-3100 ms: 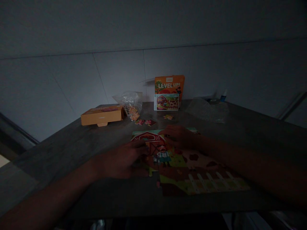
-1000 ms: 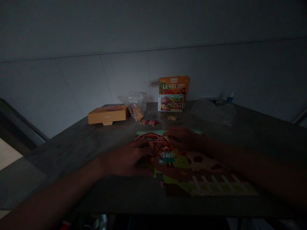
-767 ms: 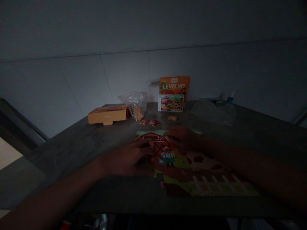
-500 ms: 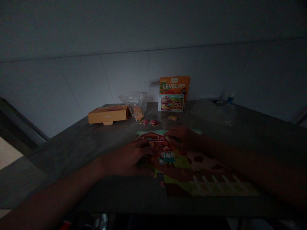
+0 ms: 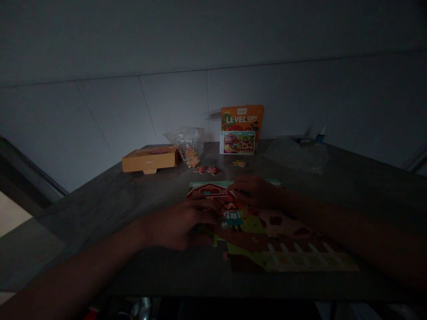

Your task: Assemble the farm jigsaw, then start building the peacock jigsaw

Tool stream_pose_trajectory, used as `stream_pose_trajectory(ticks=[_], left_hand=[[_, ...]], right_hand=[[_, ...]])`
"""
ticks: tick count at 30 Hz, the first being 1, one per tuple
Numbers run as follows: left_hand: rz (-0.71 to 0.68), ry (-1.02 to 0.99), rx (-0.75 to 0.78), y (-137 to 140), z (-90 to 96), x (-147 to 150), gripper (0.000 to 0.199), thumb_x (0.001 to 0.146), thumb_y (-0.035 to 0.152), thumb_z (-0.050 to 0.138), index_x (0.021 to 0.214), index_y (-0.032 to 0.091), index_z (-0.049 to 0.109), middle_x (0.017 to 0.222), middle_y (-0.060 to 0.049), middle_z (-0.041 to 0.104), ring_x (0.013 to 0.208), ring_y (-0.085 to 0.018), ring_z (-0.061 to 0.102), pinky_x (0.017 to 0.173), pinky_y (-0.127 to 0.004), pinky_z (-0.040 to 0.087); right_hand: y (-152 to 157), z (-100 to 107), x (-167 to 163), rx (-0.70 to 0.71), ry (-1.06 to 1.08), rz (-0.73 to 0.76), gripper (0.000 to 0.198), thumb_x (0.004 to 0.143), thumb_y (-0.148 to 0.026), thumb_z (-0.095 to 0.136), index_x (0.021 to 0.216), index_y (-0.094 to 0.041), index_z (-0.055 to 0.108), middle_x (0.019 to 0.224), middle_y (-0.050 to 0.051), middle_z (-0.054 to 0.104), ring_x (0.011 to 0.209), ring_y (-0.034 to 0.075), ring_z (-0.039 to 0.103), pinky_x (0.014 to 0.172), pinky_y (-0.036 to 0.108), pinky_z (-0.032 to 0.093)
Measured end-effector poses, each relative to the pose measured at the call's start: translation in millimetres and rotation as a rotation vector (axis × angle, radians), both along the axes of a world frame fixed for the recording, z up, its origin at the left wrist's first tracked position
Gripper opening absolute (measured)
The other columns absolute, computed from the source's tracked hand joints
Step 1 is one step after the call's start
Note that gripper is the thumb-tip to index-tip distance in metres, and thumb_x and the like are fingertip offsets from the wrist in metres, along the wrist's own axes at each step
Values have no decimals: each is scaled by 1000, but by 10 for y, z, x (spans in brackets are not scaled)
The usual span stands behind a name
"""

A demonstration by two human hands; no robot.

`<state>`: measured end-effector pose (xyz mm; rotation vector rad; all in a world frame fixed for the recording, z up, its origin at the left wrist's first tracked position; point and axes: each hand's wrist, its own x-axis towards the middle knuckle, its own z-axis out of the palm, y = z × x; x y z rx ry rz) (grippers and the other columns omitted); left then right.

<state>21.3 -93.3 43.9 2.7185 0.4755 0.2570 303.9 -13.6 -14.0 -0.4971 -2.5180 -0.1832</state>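
A jigsaw puzzle (image 5: 283, 260) of a farm scene lies on the table in front of me, with a red barn, a farmer, a cow and a white fence. Along its left edge rests my left hand (image 5: 187, 220), fingers stretched over the barn part and the thumb lower down by the edge. My right hand (image 5: 255, 191) lies on the upper middle of the puzzle, its fingers reaching left over the barn's side. Both hands are open and press on the pieces; what is beneath them is hidden. At the lower left the puzzle's outline is stepped, with a pink tab sticking out.
Loose puzzle pieces (image 5: 214, 170) and another piece (image 5: 239, 163) lie beyond the puzzle. Farther back are an orange box (image 5: 150, 160), a clear bag of pieces (image 5: 190, 149), a picture card (image 5: 237, 143) against an upright orange box (image 5: 243, 116), and an empty-looking plastic bag (image 5: 296, 155).
My left hand has shifted slightly right, its fingers reaching farther over the barn part. My right hand stays nearly where it was.
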Motion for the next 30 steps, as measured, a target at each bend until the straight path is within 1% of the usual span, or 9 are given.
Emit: stream_pose_trajectory(ticks=[5, 11, 16, 19, 22, 27, 30], left_hand=[[-17, -33, -11, 13, -28, -9, 33, 89, 17, 68, 121, 24, 69, 124, -8, 66, 121, -24, 60, 109, -42, 47], [-13, -29, -2, 19, -34, -6, 33, 89, 16, 68, 122, 22, 69, 124, -9, 66, 118, -22, 61, 106, -39, 49], [-18, -33, 20, 15, -27, 15, 31, 90, 16, 64, 121, 19, 69, 123, -9, 66, 118, -22, 61, 107, -38, 48], [-14, -42, 4, 11, -29, 25, 30, 90, 16, 64, 119, 20, 70, 120, -8, 67, 115, -23, 62, 105, -39, 50], [-2, -42, 3, 8, -35, 31, 31, 88, 16, 65, 119, 22, 70, 120, -8, 67, 115, -23, 62, 104, -40, 51], [6, -29, 20, 1, -30, 42, 28, 88, 15, 64, 115, 19, 70, 118, -8, 67, 113, -23, 63, 103, -38, 51], [-5, -41, 12, 3, -28, 49, 30, 87, 12, 64, 116, 20, 70, 117, -8, 68, 110, -22, 64, 100, -37, 53]], right_hand=[[16, -13, 7, 14, 8, 10, 24, 99, -20, 47, 105, -14, 69, 88, 9, 69, 77, 17, 63, 70, 28, 50], [0, 11, 2, -6, -1, 15, 24, 99, -20, 47, 105, -13, 69, 88, 9, 69, 77, 16, 63, 70, 27, 50], [3, 5, 4, 16, -1, 15, 25, 99, -21, 47, 102, -13, 70, 86, 9, 68, 75, 16, 63, 69, 27, 49], [6, 7, 2, 13, 1, 16, 24, 99, -21, 48, 101, -14, 71, 87, 9, 69, 76, 16, 63, 69, 28, 49], [11, 14, 0, 4, 5, 4, 24, 98, -21, 48, 98, -15, 71, 84, 8, 70, 73, 16, 63, 68, 28, 49], [28, 21, 11, 20, 61, 5, 22, 96, -22, 52, 95, -16, 72, 82, 7, 75, 70, 15, 67, 66, 27, 49], [13, 52, 22, 10, 63, -25, 21, 94, -24, 54, 93, -18, 74, 78, 5, 76, 64, 14, 66, 62, 26, 46]])
